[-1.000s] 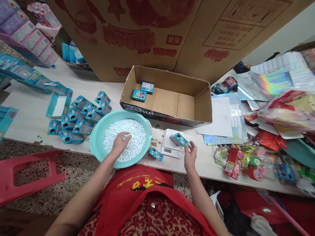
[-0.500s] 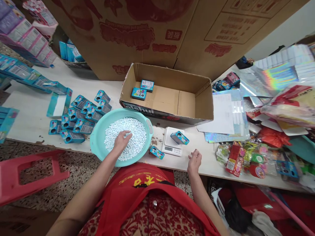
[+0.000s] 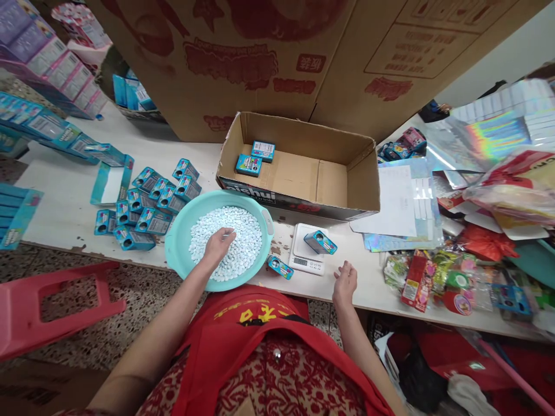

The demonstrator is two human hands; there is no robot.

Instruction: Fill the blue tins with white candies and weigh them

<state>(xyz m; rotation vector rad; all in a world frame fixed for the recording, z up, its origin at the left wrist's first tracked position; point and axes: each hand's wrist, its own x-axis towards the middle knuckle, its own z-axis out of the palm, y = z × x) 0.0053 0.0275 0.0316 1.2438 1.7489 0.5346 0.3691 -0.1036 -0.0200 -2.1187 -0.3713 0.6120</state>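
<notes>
head view: what is the left hand doing?

it is reaching into the turquoise bowl, and its fingertips are touching the white pellets.

are those fingers grasping any?

they are bending close together, but i cannot tell whether they are pinching pellets.

and the right hand?

its fingers are released, curling loosely near the front edge of the white table. i cannot tell whether it is touching the surface.

what is lying nearest to it?

the digital scale, sitting just beside it, towards the bowl. one blue box is lying on its platform, reaching over the side nearer that hand.

any more of those?

a second box is lying between the bowl and the scale. a cluster of boxes is standing close together beyond the bowl's left side, and two more are sitting in the left end of the open carton.

and on the far right?

candy packets are lying in a heap, with paper sheets spreading behind them.
</notes>
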